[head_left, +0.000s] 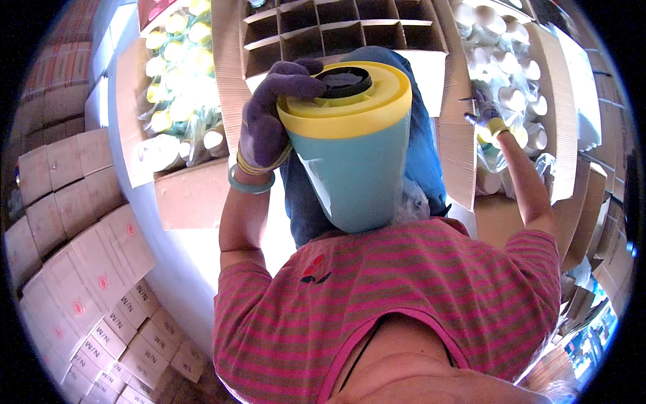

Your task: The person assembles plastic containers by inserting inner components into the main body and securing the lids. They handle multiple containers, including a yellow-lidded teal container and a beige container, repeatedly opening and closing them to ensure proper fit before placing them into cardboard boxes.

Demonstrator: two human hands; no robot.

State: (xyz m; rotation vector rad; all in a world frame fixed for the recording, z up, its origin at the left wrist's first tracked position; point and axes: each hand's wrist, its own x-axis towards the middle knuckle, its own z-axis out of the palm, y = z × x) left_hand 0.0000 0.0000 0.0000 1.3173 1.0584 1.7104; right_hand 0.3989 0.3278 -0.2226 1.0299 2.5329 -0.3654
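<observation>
A large teal container [356, 168] with a yellow lid [377, 87] stands at my lap, narrowing toward its lower end. Set in the lid is a black round centre [345, 81]. My left hand [272, 101], in a purple glove, grips the lid's left side with its fingers over the top edge. Off to the right, my right hand [488, 116], gloved too, reaches among white-capped bottles [511, 97] in an open carton [555, 101]. Its fingers look apart, and I see nothing held in them. Clear plastic film partly covers those bottles.
Ahead of my knees is a carton with cardboard dividers [336, 37]. To the left, another open carton [192, 202] holds several bottles with yellow and white caps [178, 87]. Stacked boxes [87, 283] line the far left, and more boxes [605, 168] stand right.
</observation>
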